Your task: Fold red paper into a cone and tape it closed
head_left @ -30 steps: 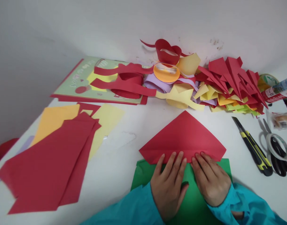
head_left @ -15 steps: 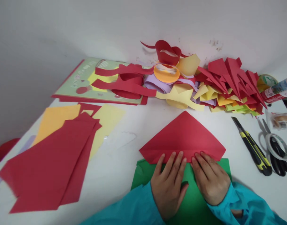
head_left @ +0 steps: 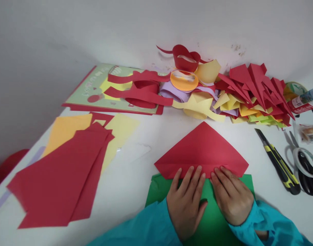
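1. While our L hand [head_left: 185, 208] lies open w/ fingers spread on the lower edge of the red folded sheet [head_left: 202, 147], our R hand [head_left: 233, 198] rests beside it, unclenched, fingers together & slightly bent.
2. We have the red folded sheet, pt. up, in front of us, overlapping the top of the green sheet [head_left: 211, 218].
3. To the R, we see the cutter [head_left: 281, 167], then the tape roll [head_left: 296, 161] atop the scissors [head_left: 307, 186].
4. To the L: loose red sheets [head_left: 61, 177] over an orange sheet [head_left: 69, 128].
5. At back: paper bands [head_left: 143, 94] & folded red pcs. [head_left: 251, 80].
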{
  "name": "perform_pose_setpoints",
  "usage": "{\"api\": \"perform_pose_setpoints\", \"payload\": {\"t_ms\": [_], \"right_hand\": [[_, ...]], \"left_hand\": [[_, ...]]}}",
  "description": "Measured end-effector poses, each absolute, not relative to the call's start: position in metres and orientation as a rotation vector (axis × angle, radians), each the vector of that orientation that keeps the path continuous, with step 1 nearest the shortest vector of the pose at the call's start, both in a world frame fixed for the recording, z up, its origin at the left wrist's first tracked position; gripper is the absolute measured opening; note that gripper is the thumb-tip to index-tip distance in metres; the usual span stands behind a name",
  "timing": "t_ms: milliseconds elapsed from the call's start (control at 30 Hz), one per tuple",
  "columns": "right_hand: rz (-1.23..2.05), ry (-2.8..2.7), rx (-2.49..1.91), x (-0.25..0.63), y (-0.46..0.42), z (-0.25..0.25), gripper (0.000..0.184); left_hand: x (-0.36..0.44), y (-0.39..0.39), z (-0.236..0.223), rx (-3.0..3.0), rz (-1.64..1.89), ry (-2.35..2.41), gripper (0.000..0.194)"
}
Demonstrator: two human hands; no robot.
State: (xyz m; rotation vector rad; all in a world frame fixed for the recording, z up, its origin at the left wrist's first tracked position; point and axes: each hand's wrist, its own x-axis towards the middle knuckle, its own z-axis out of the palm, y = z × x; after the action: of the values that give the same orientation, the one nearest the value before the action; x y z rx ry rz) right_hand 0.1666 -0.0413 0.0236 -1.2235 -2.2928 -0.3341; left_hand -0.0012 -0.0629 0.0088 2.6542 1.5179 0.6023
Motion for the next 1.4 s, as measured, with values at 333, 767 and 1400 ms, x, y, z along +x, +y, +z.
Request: {"api": "perform_pose_setpoints", "payload": {"t_ms": [333, 767, 1400], "right_hand": [[-0.33, -2.276, -1.216, 0.165, -0.04, 0.025, 0.014], [-0.409, -2.346, -1.243, 0.161, -0.043, 0.027, 0.019], [-0.495, -2.449, -1.287, 0.154, -0.045, 0.028, 0.019]], "left_hand": [[-0.002, -0.064, 0.007, 2.669, 0.566, 1.513, 0.052], [0.001, -0.064, 0.004, 2.661, 0.615, 1.545, 0.052], [-0.001, -0.06, 0.016, 2.656, 0.718, 1.541, 0.037]]}}
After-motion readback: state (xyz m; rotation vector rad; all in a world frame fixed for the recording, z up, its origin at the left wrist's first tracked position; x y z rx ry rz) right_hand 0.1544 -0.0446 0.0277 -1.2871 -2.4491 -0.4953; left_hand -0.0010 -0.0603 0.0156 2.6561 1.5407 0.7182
